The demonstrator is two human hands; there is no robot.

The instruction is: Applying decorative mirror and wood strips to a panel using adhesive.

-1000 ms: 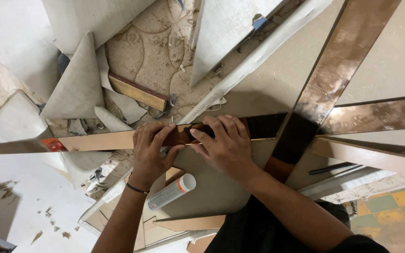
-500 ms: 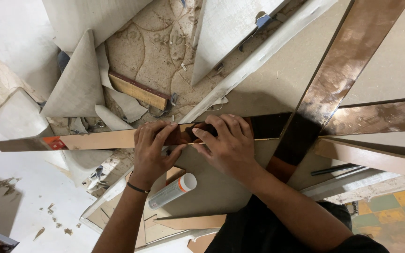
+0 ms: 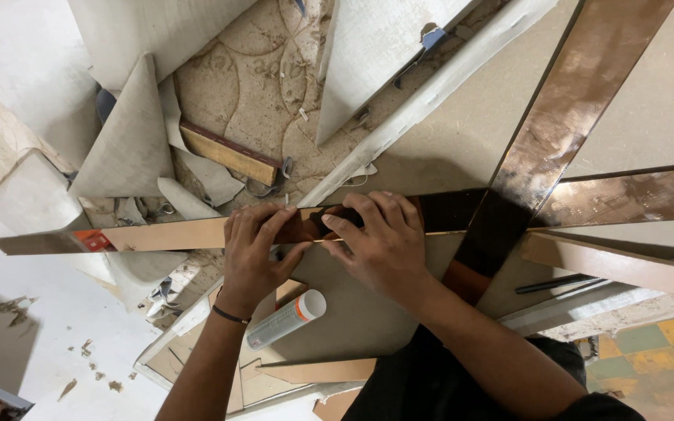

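Observation:
A long copper-coloured mirror strip [image 3: 165,233] runs left to right across the view, lying over a beige board [image 3: 462,132]. My left hand [image 3: 253,249] pinches its near edge from the left, thumb under and fingers on top. My right hand [image 3: 380,242] presses down on the strip right beside it, fingers spread over the dark reflective part. The two hands almost touch at the thumbs. A red sticker [image 3: 95,239] sits on the strip's left part.
A second copper strip [image 3: 563,125] crosses diagonally at the right, a third [image 3: 633,195] runs off right. A white tube with an orange band [image 3: 286,318] lies below my hands. Board offcuts [image 3: 130,140], a wooden block [image 3: 228,153] and debris cover the floor at the back.
Both hands stay on the strip in almost the same spot. The fingers have shifted slightly along its edge; the view has tilted a little.

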